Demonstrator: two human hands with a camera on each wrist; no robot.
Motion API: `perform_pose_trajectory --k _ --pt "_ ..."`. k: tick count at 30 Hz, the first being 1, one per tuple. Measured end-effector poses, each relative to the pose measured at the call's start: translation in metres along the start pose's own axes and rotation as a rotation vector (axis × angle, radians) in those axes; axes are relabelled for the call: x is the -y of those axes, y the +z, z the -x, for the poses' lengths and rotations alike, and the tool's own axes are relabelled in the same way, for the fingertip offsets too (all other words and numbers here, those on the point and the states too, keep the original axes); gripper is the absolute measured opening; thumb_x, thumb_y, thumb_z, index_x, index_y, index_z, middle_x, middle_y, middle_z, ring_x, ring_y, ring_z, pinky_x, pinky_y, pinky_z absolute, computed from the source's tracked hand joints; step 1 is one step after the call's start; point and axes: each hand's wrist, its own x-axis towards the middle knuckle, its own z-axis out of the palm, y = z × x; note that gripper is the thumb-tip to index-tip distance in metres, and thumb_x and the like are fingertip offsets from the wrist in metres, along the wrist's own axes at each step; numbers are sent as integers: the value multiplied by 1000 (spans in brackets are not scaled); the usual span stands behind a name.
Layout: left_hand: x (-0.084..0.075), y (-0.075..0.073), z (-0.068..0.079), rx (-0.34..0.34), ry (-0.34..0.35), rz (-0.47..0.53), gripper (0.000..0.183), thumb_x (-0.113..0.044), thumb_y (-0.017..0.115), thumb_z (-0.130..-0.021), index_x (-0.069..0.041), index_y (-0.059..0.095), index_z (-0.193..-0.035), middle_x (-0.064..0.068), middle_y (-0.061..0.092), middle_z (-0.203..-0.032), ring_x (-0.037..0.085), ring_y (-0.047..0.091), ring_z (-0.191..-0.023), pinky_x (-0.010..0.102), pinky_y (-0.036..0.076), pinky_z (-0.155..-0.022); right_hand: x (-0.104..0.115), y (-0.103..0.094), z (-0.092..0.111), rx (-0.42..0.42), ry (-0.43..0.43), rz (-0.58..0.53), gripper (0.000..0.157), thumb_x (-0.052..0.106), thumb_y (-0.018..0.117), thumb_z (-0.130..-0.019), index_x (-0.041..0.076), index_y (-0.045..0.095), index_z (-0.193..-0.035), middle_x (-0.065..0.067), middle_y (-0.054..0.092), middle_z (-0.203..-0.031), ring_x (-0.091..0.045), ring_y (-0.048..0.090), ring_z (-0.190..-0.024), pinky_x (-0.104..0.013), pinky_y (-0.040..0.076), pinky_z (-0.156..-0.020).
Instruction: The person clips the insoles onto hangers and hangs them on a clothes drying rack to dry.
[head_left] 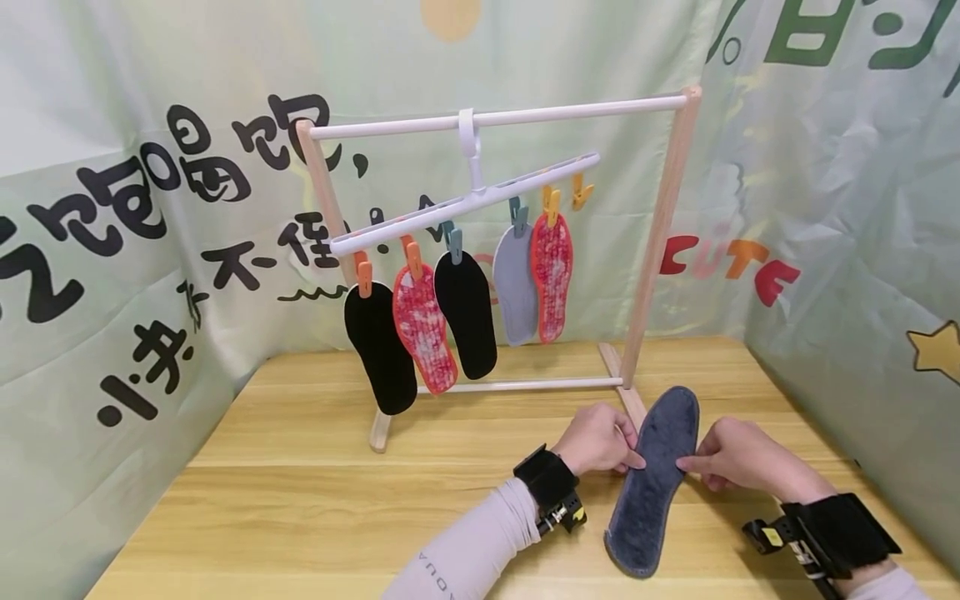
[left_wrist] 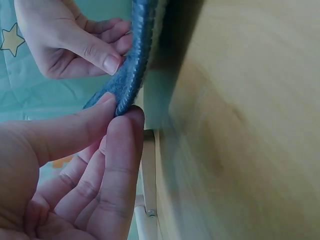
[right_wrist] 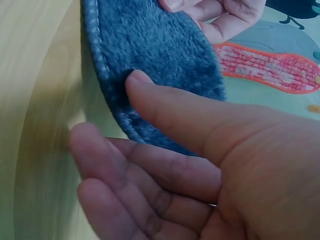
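A dark grey-blue fuzzy insole (head_left: 652,487) is held at a slant over the front right of the wooden table. My left hand (head_left: 602,440) pinches its left edge between thumb and forefinger, as the left wrist view shows at its stitched border (left_wrist: 136,65). On the opposite edge my right hand (head_left: 738,454) grips it, the thumb (right_wrist: 167,102) lying on the plush face and the forefinger passing behind. The other right fingers are loosely bent below the edge.
Behind stands a wooden rack (head_left: 660,242) with a white top bar. From it a tilted white clip hanger (head_left: 480,200) carries several insoles, including a black insole (head_left: 378,350), a red patterned insole (head_left: 552,279) and a grey insole (head_left: 516,287). A yellow clip (head_left: 581,193) hangs at its right end.
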Motion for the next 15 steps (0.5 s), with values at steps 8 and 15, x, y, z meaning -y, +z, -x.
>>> perform_pose_trajectory --k 8,15 --pt "4 -11 -4 21 27 39 29 -13 88 -66 -15 59 -64 -12 54 -46 3 60 -43 15 46 -39 1 -2 -6 -64 -94 2 38 36 69 -87 14 64 -57 5 53 -49 -7 38 -43 -20 25 -44" --pt "9 -25 -7 19 19 76 24 -13 86 -68 -13 62 -67 -13 60 -53 6 63 -48 16 49 -44 9 -4 -12 -138 -141 -16 27 29 69 -88 14 69 -67 4 60 -57 -10 49 -49 -23 36 -47"
